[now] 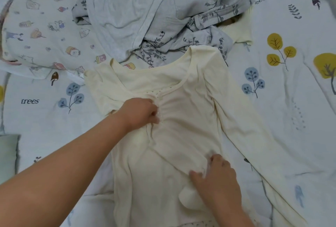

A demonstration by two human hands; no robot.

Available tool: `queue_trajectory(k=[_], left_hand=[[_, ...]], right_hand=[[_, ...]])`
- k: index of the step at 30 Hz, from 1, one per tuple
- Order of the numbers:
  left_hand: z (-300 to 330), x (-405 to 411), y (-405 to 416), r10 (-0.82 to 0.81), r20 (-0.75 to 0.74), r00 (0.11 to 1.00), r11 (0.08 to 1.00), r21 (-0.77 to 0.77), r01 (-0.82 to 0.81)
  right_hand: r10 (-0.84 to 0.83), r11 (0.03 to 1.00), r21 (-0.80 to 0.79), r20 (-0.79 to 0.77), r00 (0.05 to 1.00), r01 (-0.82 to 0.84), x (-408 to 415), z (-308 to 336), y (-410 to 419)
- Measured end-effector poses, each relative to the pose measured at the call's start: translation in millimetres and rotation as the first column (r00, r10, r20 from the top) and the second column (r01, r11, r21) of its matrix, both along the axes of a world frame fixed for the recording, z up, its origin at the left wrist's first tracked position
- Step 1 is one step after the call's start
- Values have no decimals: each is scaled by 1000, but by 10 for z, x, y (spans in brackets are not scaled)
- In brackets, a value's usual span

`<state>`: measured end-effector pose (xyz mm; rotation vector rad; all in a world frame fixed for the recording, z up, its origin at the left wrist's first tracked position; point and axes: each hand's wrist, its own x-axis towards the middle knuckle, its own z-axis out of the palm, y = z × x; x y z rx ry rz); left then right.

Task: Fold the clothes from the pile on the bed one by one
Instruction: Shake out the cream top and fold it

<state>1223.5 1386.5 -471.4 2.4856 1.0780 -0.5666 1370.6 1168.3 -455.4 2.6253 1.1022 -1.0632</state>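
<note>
A cream long-sleeved top (189, 103) lies spread face up on the bed, neckline away from me, with its right sleeve stretched toward the lower right. My left hand (141, 111) pinches the gathered fabric at the middle of the chest. Lower down, my right hand (216, 175) grips a bunched fold of the same top. Behind the top lies the pile of clothes (163, 12): a plain pale grey garment over grey floral-print pieces.
The bed sheet (291, 74) is white with tree and leaf prints. A cartoon-print cloth (40, 26) lies at the far left. A cream piece (240, 32) peeks out behind the pile. A grey-green pillow edge (8, 152) is at the left.
</note>
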Motion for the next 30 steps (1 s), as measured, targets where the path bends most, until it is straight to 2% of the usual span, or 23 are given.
queue_trajectory(k=[2,3,5,7,8,10,12,14,16,19,20,22,23,25,27,28,30], left_hand=[[7,-18,3,-27,-25,999,999,35,28],[18,-30,8,-33,-32,999,998,53,34],[39,-55,4,-33,-2,999,993,109,33],[42,-75,-38,-35,105,994,983,184,15],[25,-93,-77,-23,164,986,981,193,-9],[-34,-133,-177,28,211,977,988,143,-59],[-117,-187,-267,79,170,982,989,106,-98],[-149,-224,-317,178,161,971,973,119,-198],[-128,-242,-308,254,173,952,952,129,-278],[-67,-235,-229,234,50,971,961,137,-239],[-35,-224,-207,240,-2,971,956,176,-236],[10,-202,-202,301,-6,954,914,287,-286],[22,-181,-224,329,42,943,886,330,-324],[30,-133,-330,301,179,937,858,377,-348],[-21,-72,-523,132,306,943,863,432,-261],[-70,-47,-630,52,322,945,889,416,-191],[-193,-30,-802,-16,200,980,957,287,-43]], right_hand=[[55,998,8,-39,998,-55,54,12,-13],[27,999,39,-109,994,-23,113,27,-24],[-84,990,82,-308,948,114,276,71,-57],[-185,953,145,-414,891,265,391,166,-107],[-185,943,184,-408,894,279,425,207,-143],[-89,966,195,-358,929,168,458,242,-224],[6,996,83,-363,932,26,441,226,-301],[-70,997,7,-397,915,80,440,152,-330],[-154,985,12,-386,910,172,458,86,-339],[-283,939,72,-401,871,338,486,-12,-345],[-305,928,104,-346,888,359,476,-20,-344],[-206,960,186,-36,978,210,428,-24,-319],[-131,969,223,117,984,102,386,-30,-303],[-68,949,315,272,960,-22,273,-54,-254],[-32,906,411,301,953,-99,158,-87,-211],[36,892,423,289,957,-162,117,-131,-203],[217,903,317,251,943,-292,88,-217,-203]])
